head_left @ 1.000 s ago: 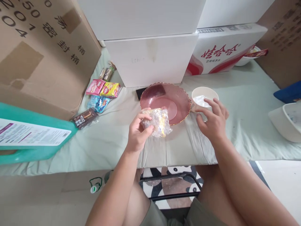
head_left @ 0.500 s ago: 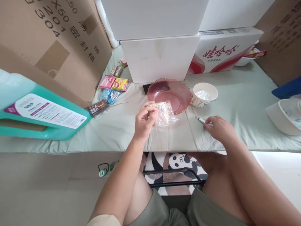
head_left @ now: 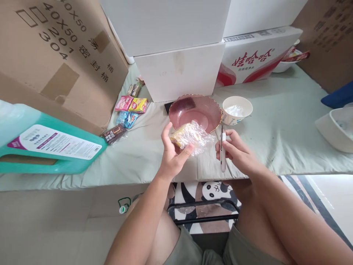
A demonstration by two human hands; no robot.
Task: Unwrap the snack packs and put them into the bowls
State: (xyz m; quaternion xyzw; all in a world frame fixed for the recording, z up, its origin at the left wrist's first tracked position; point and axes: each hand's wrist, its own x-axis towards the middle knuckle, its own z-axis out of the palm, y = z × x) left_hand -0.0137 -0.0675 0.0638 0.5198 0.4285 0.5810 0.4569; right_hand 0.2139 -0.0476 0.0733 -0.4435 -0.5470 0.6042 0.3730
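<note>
Between the thumb and fingers of my left hand (head_left: 171, 158) is a yellow snack packet in crinkled clear plastic wrap (head_left: 193, 139), in front of the pink glass bowl. My right hand (head_left: 241, 152) grips a slim white utility knife (head_left: 223, 158), raised nearly upright with its narrow tip pointing away from me. A small gap separates the knife from the loose end of the wrap. Behind the packet sits the ribbed pink bowl (head_left: 179, 118) with a gold rim. To its right stands a paper bowl (head_left: 237, 120) with clear plastic inside.
Several small snack packs (head_left: 124, 117) lie on the left of the cloth-covered surface (head_left: 138, 162). A teal jug (head_left: 55, 147) and a large cardboard box (head_left: 68, 66) stand at left. White boxes (head_left: 176, 73) line the back. A white container (head_left: 333, 129) is at far right.
My right hand has lifted the utility knife off the cloth and brought it left, turned upright, near the packet. My left hand has tilted the packet and its fingers have spread around it.
</note>
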